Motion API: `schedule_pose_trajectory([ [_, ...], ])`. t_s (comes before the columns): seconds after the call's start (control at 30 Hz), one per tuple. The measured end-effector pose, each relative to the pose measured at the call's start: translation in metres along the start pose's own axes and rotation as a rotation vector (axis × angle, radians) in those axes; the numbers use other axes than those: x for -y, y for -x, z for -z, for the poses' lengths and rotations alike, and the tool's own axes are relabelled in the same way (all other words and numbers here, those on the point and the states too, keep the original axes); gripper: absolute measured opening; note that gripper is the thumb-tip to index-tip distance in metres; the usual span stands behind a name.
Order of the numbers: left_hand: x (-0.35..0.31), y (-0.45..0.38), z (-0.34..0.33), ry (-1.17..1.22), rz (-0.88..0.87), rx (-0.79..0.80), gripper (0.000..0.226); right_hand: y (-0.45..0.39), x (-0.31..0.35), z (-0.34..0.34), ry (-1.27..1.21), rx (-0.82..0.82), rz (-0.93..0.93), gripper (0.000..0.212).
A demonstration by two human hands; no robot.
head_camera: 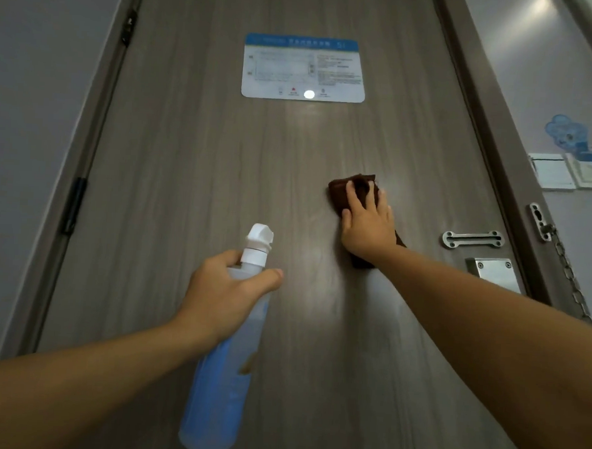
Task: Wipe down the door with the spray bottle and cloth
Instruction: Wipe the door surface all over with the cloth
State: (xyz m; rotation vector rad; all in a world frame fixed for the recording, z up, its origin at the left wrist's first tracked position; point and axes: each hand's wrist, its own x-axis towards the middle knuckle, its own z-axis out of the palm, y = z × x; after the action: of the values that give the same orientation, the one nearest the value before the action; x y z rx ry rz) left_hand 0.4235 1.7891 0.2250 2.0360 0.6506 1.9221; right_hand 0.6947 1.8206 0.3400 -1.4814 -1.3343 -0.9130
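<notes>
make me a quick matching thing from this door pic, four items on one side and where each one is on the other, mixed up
Items:
1. spray bottle
2. cloth
3. notice card
4. chain

Places:
A. stuck high on the door
B. gripped in the left hand
C. hanging at the right door frame
D. pressed to the door under the right hand

Pairs: 1-B, 2-D, 3-A, 4-C

notice (304, 68) print – too blurred | cloth (353, 188) – mostly under hand
</notes>
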Motion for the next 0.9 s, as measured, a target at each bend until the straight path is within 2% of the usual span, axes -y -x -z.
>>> schedule_pose_trajectory([
  [0.1,0.001,0.000,-0.002,0.008,0.012,-0.002,0.041,-0.002,0.011,-0.001,0.130,0.058,0.204,0.061],
  [0.23,0.003,0.003,-0.011,0.013,0.007,0.001,0.038,0.027,-0.002,-0.011,0.323,0.128,0.661,0.060],
  [0.33,0.005,0.005,-0.015,0.010,0.006,0.037,0.038,0.038,-0.021,-0.006,0.382,0.180,0.773,0.062],
  [0.43,0.009,0.007,-0.015,0.032,0.017,0.076,0.037,0.032,-0.038,0.003,0.383,0.170,0.692,0.064],
  [0.57,0.012,0.009,-0.015,0.039,0.017,0.076,0.037,0.014,-0.040,0.009,0.272,0.077,0.361,0.063],
  [0.63,0.015,0.013,-0.016,0.053,0.031,0.097,0.039,0.011,-0.031,0.003,0.215,0.049,0.259,0.063],
  [0.8,0.026,0.035,-0.021,0.101,0.031,0.245,0.047,0.022,-0.023,-0.006,0.145,0.045,0.203,0.064],
  [0.9,0.038,0.044,-0.031,0.095,0.071,0.275,0.051,0.027,-0.026,-0.008,0.151,0.057,0.200,0.064],
])
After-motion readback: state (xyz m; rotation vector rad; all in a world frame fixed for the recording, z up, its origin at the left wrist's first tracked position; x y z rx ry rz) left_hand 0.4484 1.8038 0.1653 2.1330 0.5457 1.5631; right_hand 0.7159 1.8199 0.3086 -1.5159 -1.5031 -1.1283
